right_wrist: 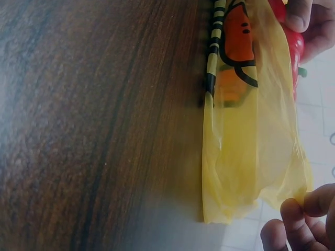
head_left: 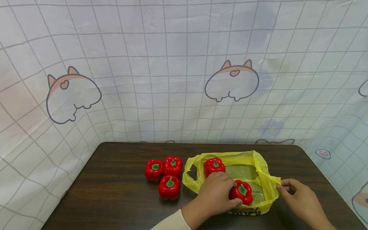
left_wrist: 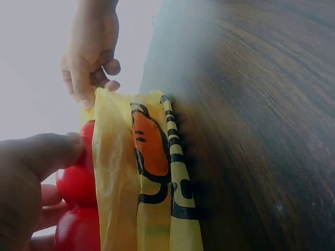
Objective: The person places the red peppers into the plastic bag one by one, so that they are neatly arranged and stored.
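Note:
A yellow plastic bag (head_left: 265, 179) lies with its mouth spread wide; black and orange print shows on its side (left_wrist: 152, 141). Inside its left part is a red bell pepper (head_left: 214, 166) with a green stem. My left hand (head_left: 214, 193) reaches over the near rim and grips another red bell pepper (head_left: 242, 192), thumb on the near side. In the left wrist view, the hand hides part of the red surface. At the bag's right end, my right hand (head_left: 300, 199) pinches the rim between thumb and fingers, holding that corner (right_wrist: 301, 193) outward.
To the left of the bag stand three more red bell peppers, one at the back (head_left: 173, 165), one at the left (head_left: 154, 170) and one in front (head_left: 169, 187). Everything is on a dark wood-grain table (head_left: 115, 191). A white grid-patterned cloth (head_left: 172, 80) hangs behind.

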`<state>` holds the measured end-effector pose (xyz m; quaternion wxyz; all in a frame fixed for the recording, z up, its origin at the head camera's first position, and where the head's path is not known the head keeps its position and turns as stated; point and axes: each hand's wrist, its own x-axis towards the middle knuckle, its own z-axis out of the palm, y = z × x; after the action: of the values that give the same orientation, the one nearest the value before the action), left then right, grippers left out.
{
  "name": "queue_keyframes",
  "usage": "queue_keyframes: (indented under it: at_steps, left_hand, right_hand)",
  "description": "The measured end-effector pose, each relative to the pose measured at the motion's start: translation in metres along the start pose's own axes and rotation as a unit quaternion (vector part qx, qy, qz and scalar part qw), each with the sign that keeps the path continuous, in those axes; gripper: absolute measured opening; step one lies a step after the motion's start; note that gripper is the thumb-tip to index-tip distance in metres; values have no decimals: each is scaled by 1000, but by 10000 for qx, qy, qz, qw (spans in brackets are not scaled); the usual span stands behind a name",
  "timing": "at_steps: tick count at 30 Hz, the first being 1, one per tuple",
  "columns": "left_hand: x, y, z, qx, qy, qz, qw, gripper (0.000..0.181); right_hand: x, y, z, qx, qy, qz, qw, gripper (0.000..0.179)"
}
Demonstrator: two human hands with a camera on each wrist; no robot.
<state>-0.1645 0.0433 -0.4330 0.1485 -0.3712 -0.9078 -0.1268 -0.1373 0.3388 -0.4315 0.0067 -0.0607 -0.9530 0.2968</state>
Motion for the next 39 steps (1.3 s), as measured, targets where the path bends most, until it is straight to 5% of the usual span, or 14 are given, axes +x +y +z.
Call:
queue_keyframes:
  at_steps: [7,11,19,26,32,39]
  left_hand:
    - [-4,2,-4,688,79,-74,9976,41]
    - [-6,0,-4,653,-82,-209,9976,41]
    - [-9,-10,-10,-444,-58,-296,9986,39]
    - [-20,-26,-26,-2009,-316,-703,9766,39]
    - [-34,-38,-40,-2273,-341,-919,9689,53]
    - [-52,-53,-52,-2256,-268,-1020,9685,49]
  right_hand:
    - [0,-1,1,-14,60,-12,10000,49]
    - [0,0,1,-13,55,-3,10000,48]
    - [0,0,2,0,54,48,10000,47]
    - [1,-1,3,4,75,37,10000,44]
    - [1,0,2,-6,80,25,10000,46]
    - [1,2,1,4,39,31,10000,49]
